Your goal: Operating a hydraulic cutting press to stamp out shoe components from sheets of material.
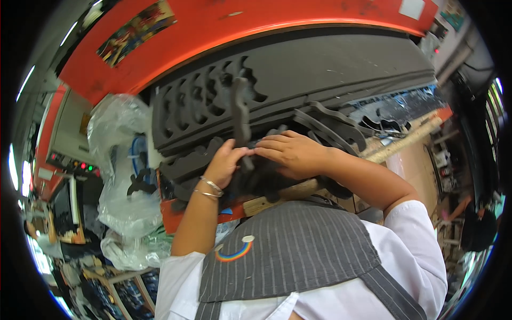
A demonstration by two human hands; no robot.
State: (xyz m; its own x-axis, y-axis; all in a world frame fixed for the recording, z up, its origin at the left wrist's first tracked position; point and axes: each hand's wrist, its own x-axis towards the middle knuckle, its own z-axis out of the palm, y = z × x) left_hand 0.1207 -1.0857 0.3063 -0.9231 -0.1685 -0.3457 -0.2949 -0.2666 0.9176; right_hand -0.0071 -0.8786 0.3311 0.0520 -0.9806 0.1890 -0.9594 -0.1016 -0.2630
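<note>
My left hand (224, 164) pinches a dark grey, wavy-edged foam strip (241, 114), which stands upright above the fingers. Close against it, my right hand (293, 153) has its fingers together and bent, the fingertips meeting those of the left. What lies under the right palm is dark and partly hidden. Loose cut foam pieces (189, 165) are heaped beside the left hand. More wavy pieces (333, 125) lean past the right wrist. Behind both hands lies a stack of grey foam sheets (341, 61), its top sheet showing a row of wavy cut-outs (205, 96) at the left.
A red machine beam (256, 24) spans the far side. Clear plastic bags (120, 160) hang at the left, near a control box (69, 125) with lit buttons. A wooden edge (400, 140) and dark scraps (384, 125) lie to the right.
</note>
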